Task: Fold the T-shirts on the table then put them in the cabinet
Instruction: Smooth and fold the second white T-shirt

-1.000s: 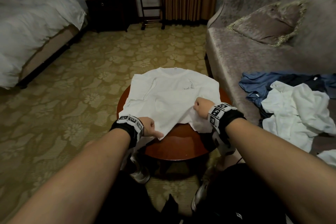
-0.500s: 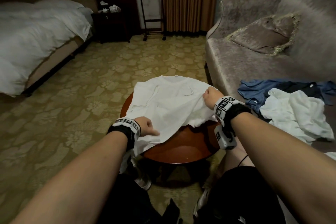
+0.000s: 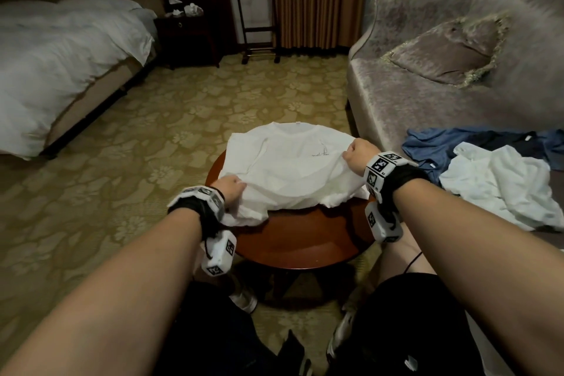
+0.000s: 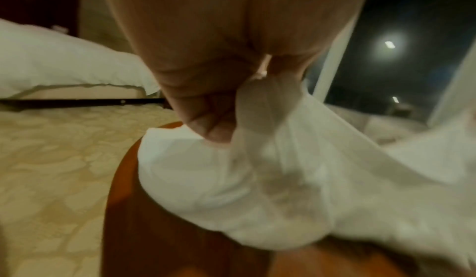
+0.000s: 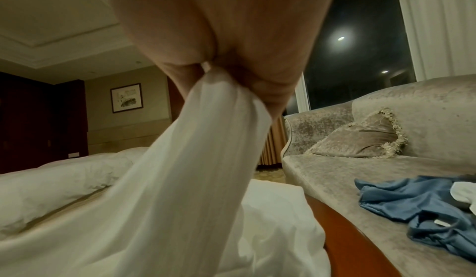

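Head view: the white T-shirt (image 3: 290, 168) lies on the round worktop (image 3: 293, 241); your left grip (image 3: 230, 189) and right grip (image 3: 360, 154) each clutch its fabric. Left wrist view: fingers (image 4: 206, 118) pinch bunched cloth. Right wrist view: fingers (image 5: 268, 90) clamp a raised fold.

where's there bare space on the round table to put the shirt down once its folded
Bare wood shows only on the near part of the round table, between the white T-shirt's bunched hem and the table's near edge. The far part is covered by the shirt, gripped by the left hand and right hand. The sofa is crowded near the loose clothes, bare toward the cushion.
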Demonstrator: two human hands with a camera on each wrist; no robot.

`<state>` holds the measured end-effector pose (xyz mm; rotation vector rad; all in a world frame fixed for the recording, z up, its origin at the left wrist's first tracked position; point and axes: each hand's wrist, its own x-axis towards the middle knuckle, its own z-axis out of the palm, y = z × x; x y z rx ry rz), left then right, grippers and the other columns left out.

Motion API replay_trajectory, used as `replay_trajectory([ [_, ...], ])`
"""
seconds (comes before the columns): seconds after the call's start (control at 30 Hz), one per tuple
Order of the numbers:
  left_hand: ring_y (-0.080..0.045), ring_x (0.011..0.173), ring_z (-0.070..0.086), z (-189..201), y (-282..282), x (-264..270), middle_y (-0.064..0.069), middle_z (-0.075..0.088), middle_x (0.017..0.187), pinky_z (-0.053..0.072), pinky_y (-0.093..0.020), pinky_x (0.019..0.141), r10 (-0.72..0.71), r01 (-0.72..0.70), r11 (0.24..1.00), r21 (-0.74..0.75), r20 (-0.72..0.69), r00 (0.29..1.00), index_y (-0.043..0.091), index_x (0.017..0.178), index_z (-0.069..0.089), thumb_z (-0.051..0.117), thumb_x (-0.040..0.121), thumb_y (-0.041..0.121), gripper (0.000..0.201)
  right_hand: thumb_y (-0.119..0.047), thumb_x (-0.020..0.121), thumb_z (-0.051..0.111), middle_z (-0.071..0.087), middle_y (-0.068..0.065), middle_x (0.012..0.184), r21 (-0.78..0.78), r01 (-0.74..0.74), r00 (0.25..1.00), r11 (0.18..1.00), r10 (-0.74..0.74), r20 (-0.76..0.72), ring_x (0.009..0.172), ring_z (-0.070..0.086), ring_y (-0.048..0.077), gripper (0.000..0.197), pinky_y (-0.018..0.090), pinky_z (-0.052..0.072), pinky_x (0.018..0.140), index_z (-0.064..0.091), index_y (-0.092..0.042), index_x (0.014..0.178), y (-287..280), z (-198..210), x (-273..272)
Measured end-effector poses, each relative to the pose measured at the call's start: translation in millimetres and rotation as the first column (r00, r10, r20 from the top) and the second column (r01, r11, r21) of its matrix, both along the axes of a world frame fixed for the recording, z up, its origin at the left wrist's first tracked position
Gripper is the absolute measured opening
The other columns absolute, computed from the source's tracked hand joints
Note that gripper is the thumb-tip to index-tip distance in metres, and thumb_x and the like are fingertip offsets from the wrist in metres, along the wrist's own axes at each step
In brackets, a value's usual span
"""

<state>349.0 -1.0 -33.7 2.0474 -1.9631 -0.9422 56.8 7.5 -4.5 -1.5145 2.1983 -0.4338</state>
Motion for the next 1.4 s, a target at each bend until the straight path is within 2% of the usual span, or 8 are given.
replay_trajectory([
  [0.13, -0.041, 0.123, 0.049, 38.1, -6.0, 18.5, -0.030, 0.051, 0.132, 0.043, -0.040, 0.098, 0.205, -0.219, 0.975, -0.047, -0.209, 0.956, -0.009, 0.129, 0.051, 0.040, 0.100, 0.016, 0.039, -0.040, 0.079, 0.071, 0.050, 0.001, 0.087, 0.068, -0.055, 0.998, 0.996, 0.055, 0.001, 0.083, 0.049, 0.021, 0.031, 0.031, 0.038, 0.065, 0.045, -0.023, 0.078, 11.4, 12.9, -3.9],
  [0.33, -0.040, 0.126, 0.045, 88.7, -8.6, 38.5, -0.028, 0.047, 0.136, 0.038, -0.039, 0.101, 0.365, -0.425, 0.875, -0.231, -0.261, 0.894, -0.007, 0.132, 0.047, 0.033, 0.101, 0.011, 0.039, -0.012, 0.083, 0.067, 0.060, 0.013, 0.123, 0.168, -0.104, 0.980, 0.980, 0.131, -0.153, 0.111, 0.058, 0.031, 0.043, 0.040, 0.050, 0.094, 0.059, -0.007, 0.124, 29.4, 37.8, -9.3],
  [0.5, -0.042, 0.127, 0.044, 122.5, -2.0, 39.8, -0.033, 0.045, 0.135, 0.032, -0.040, 0.104, 0.423, -0.500, 0.793, -0.349, -0.276, 0.863, -0.013, 0.131, 0.043, 0.029, 0.101, 0.002, 0.037, -0.017, 0.092, 0.059, 0.061, 0.006, 0.088, 0.144, -0.132, 0.968, 0.981, 0.159, -0.195, 0.100, 0.057, 0.027, 0.010, 0.030, 0.047, 0.068, 0.065, -0.009, 0.093, 43.0, 58.3, -12.9],
  [0.57, -0.040, 0.129, 0.041, 131.6, 1.2, 36.1, -0.031, 0.043, 0.138, 0.032, -0.039, 0.104, 0.428, -0.512, 0.783, -0.353, -0.291, 0.856, -0.012, 0.134, 0.041, 0.026, 0.102, 0.007, 0.040, -0.028, 0.093, 0.057, 0.056, 0.008, 0.076, 0.074, -0.057, 0.985, 0.996, 0.068, -0.156, 0.085, 0.060, 0.029, 0.027, 0.029, 0.042, 0.063, 0.066, -0.003, 0.090, 47.4, 64.2, -17.8],
  [0.8, -0.037, 0.130, 0.041, 144.0, 20.1, 13.2, -0.027, 0.042, 0.140, 0.031, -0.038, 0.105, 0.410, -0.535, 0.803, -0.263, -0.409, 0.816, -0.007, 0.133, 0.045, 0.029, 0.103, 0.017, 0.041, -0.032, 0.098, 0.049, 0.059, 0.022, 0.124, -0.125, 0.071, 0.994, 0.990, -0.061, 0.086, 0.116, 0.055, 0.035, 0.044, 0.038, 0.041, 0.096, 0.059, 0.003, 0.121, 65.3, 91.6, -29.0],
  [0.97, -0.023, 0.108, 0.054, 138.1, 43.2, -32.0, -0.006, 0.056, 0.123, 0.040, -0.028, 0.086, 0.029, -0.111, 0.937, -0.330, -0.242, 0.970, 0.009, 0.124, 0.053, 0.066, 0.086, 0.042, 0.052, -0.028, 0.086, 0.069, 0.064, 0.013, 0.109, -0.155, -0.091, 0.954, 0.984, 0.131, 0.269, 0.110, 0.059, 0.030, 0.035, 0.035, 0.045, 0.095, 0.067, -0.004, 0.111, 69.5, 108.0, -11.7],
  [1.17, -0.019, 0.127, 0.048, 112.0, 45.9, -81.3, 0.002, 0.044, 0.146, 0.036, -0.035, 0.109, -0.387, 0.386, 0.907, -0.168, 0.031, 0.922, 0.033, 0.141, 0.043, 0.074, 0.066, 0.063, 0.087, -0.016, 0.078, 0.075, 0.068, 0.002, 0.087, -0.095, -0.247, 0.905, 0.964, 0.265, 0.333, 0.097, 0.063, 0.025, 0.009, 0.038, 0.048, 0.094, 0.074, -0.015, 0.087, 64.7, 101.5, 13.3],
  [1.4, -0.015, 0.087, 0.054, 84.7, 35.5, -113.0, -0.002, 0.062, 0.093, 0.040, -0.024, 0.074, -0.418, 0.414, 0.901, -0.134, -0.004, 0.909, 0.010, 0.101, 0.070, 0.063, 0.087, 0.041, 0.035, 0.001, 0.082, 0.066, 0.061, 0.005, 0.067, -0.074, -0.208, 0.793, 0.975, 0.212, 0.571, 0.061, 0.057, 0.016, 0.016, 0.025, 0.048, 0.057, 0.064, -0.010, 0.070, 54.3, 76.8, 18.2],
])
